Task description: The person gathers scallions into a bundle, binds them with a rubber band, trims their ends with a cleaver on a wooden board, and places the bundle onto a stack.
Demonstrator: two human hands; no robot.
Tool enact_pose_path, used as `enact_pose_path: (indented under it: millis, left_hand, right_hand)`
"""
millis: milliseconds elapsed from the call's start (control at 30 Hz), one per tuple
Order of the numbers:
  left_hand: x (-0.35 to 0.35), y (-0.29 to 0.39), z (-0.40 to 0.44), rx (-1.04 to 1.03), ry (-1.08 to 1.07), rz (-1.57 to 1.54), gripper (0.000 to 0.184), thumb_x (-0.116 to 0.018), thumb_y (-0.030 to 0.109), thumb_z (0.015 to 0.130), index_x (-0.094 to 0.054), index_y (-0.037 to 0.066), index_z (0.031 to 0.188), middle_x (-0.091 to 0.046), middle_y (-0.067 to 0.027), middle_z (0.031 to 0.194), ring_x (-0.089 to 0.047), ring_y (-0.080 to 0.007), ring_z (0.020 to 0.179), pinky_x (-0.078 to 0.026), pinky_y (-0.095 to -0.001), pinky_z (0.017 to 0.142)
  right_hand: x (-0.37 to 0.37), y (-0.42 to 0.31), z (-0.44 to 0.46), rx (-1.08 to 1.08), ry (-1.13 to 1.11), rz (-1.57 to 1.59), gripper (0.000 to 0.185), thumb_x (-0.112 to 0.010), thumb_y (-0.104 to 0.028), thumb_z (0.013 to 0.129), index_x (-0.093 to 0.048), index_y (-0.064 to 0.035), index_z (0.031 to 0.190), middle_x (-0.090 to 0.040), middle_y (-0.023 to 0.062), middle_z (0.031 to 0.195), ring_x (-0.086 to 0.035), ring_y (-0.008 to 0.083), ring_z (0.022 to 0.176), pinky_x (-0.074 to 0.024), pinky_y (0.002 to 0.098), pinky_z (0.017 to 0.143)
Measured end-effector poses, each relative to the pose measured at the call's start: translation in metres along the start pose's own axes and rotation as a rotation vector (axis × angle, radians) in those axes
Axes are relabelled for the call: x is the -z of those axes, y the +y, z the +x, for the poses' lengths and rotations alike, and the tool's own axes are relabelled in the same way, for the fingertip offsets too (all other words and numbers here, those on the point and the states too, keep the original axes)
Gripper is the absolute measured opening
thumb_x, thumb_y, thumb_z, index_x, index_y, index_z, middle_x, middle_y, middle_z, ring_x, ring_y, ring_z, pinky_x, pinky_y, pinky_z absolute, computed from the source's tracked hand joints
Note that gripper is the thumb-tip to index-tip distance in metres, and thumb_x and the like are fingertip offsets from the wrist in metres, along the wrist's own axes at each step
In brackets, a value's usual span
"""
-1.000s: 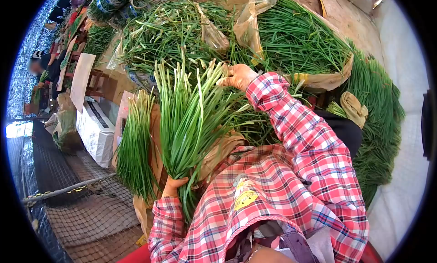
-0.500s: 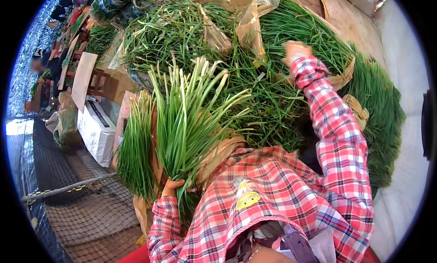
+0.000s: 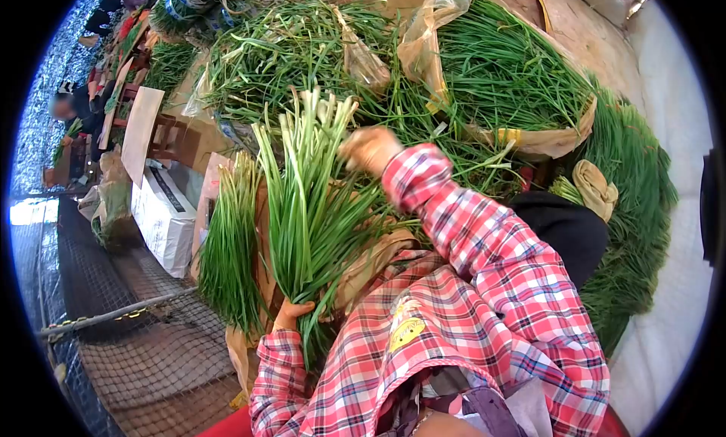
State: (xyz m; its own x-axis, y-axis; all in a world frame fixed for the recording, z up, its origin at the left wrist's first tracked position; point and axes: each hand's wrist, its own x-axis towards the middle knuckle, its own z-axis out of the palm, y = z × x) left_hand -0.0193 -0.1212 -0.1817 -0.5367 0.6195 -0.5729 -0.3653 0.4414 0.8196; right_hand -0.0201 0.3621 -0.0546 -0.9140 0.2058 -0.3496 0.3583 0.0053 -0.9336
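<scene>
My left hand (image 3: 292, 314) is closed around the leafy lower part of a bunch of garlic chives (image 3: 306, 210). The bunch fans upward, its pale stem ends at the top. My right hand (image 3: 370, 149) is beside those stem ends on their right side. Its fingers look bent but are smeared by motion, so I cannot tell whether they grip any stalks. Left of the held bunch lies a second, neater chive bundle (image 3: 231, 248). A loose heap of green stalks (image 3: 280, 59) spreads behind my hands.
Chives (image 3: 507, 66) lie in an opened plastic wrapping (image 3: 423, 47) at upper right. More chives (image 3: 635, 202) line the right side by a white sheet (image 3: 681, 316). A white box (image 3: 162, 221), netting (image 3: 166, 361) and a rope (image 3: 113, 316) are at left. Another person (image 3: 83, 108) is far left.
My right hand has moved left and down from the wrapped chives to the stem ends of the held bunch. Those stems stand closer together now. My left hand keeps its hold.
</scene>
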Motion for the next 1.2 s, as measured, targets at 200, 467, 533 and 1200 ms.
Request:
enact_pose_path:
  millis: [200, 467, 533, 1200]
  left_hand:
    - [-0.037, 0.062, -0.009, 0.046, 0.025, -0.243, 0.050, -0.072, 0.005, 0.065, -0.055, 0.001, 0.112, -0.059, -0.0047, 0.103, -0.054, -0.0156, 0.089, -0.046, -0.0307, 0.077]
    - [-0.010, 0.035, 0.004, 0.038, -0.128, -0.079, 0.059, -0.073, 0.009, 0.063, -0.053, 0.002, 0.118, -0.058, -0.0080, 0.110, -0.055, -0.0183, 0.097, -0.045, -0.0325, 0.083]
    - [-0.017, 0.048, 0.004, 0.003, -0.133, -0.002, 0.059, -0.073, 0.007, 0.062, -0.053, 0.002, 0.118, -0.058, -0.0082, 0.109, -0.055, -0.0184, 0.096, -0.045, -0.0323, 0.082]
    - [0.001, 0.024, 0.015, -0.102, -0.101, 0.311, 0.041, -0.070, 0.014, 0.072, -0.059, 0.004, 0.110, -0.061, -0.0081, 0.107, -0.057, -0.0194, 0.093, -0.047, -0.0344, 0.079]
  right_hand:
    - [0.165, 0.044, 0.016, -0.340, 0.512, -1.289, 0.036, -0.048, -0.031, 0.088, -0.052, -0.0088, 0.117, -0.059, 0.0104, 0.109, -0.059, 0.0298, 0.092, -0.0461, 0.0432, 0.078]
    - [0.066, -0.022, 0.046, 0.278, -0.118, -0.395, 0.079, -0.069, -0.034, 0.074, -0.030, -0.0029, 0.135, -0.043, 0.0177, 0.131, -0.043, 0.0281, 0.119, -0.0351, 0.0371, 0.100]
    - [0.049, -0.026, 0.042, -0.055, -0.140, 0.320, 0.037, -0.047, -0.015, 0.090, -0.044, 0.0046, 0.122, -0.056, 0.0156, 0.112, -0.054, 0.0253, 0.100, -0.0445, 0.0346, 0.083]
    - [0.228, 0.026, -0.023, -0.162, 1.015, -0.621, 0.042, -0.051, -0.026, 0.086, -0.044, -0.0139, 0.125, -0.062, 0.0195, 0.096, -0.061, 0.0331, 0.085, -0.0470, 0.0427, 0.075]
